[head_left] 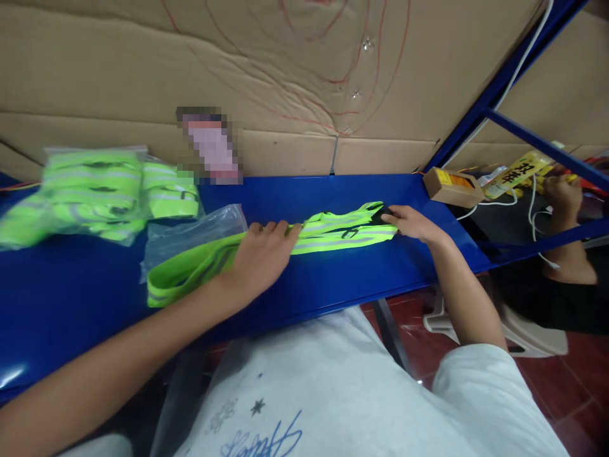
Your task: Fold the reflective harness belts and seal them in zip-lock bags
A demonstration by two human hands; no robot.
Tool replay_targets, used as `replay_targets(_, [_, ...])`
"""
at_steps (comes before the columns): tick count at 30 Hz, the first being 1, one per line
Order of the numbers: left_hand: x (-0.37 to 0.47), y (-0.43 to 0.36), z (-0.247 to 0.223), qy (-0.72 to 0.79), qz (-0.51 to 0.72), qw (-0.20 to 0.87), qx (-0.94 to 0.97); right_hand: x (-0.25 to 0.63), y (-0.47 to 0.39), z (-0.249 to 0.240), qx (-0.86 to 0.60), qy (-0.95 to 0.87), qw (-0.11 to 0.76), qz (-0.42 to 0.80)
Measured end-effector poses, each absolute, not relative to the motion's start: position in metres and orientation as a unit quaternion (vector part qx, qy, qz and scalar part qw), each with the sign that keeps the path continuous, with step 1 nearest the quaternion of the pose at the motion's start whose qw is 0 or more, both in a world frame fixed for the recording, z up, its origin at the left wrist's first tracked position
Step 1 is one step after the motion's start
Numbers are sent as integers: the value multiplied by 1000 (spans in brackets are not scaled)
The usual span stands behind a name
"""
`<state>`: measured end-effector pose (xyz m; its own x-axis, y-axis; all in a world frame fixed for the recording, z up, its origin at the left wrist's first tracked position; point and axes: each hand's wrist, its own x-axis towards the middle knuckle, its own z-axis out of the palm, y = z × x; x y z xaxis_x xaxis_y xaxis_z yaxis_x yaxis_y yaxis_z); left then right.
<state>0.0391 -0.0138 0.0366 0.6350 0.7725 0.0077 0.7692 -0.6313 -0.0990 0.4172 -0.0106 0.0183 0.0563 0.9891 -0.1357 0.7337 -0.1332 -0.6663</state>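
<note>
A neon-yellow reflective strap [333, 244] with silver stripes lies lengthwise on the blue table in several layers. My left hand [264, 254] is closed over its middle, fingers curled down across the layers. To the left of that hand the strap opens into a wide loop. My right hand [410, 222] pinches the strap's right end, where a black piece [379, 214] shows; the fingertips are partly hidden. A small black buckle [351, 234] sits on the strap between my hands. Behind the loop lies a clear plastic bag [195, 235], which looks flat.
Bagged reflective straps [95, 190] are piled at the left of the blue table [285, 190]. A small cardboard box [451, 187] stands at the right end, by a blue frame post [469, 124]. Beyond it, another person's hand [564, 193] is near a yellow package [516, 174] and white cables.
</note>
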Motion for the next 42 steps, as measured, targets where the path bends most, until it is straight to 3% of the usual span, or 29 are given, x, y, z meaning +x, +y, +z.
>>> replay_targets(6, [45,3,63,-471,80,41,-877,410,-5,14,-711,-621,211,251])
replay_targets(9, [75,-28,51,-465,6,45,-884,408,-3,3,-719,-612,224,240])
replay_targets(12, [114,-52,29,-344,-78,6,-936,405,-5,-1,-715,-611,239,241])
replay_targets(14, [135,-48,15,-279,-160,3,-947,402,-10,1,-706,-615,248,247])
replay_targets(16, [147,-28,6,-306,-194,9,-932,400,-18,6,-687,-627,252,269])
replay_targets(22, [139,24,-9,-353,-144,7,-924,406,-31,8,-631,-650,270,328])
replay_targets(33, [133,-4,15,-381,-112,-12,-918,397,-26,-11,-651,-656,322,207])
replay_targets(42, [114,-20,-14,-380,-81,18,-921,396,-25,-18,-661,-666,313,151])
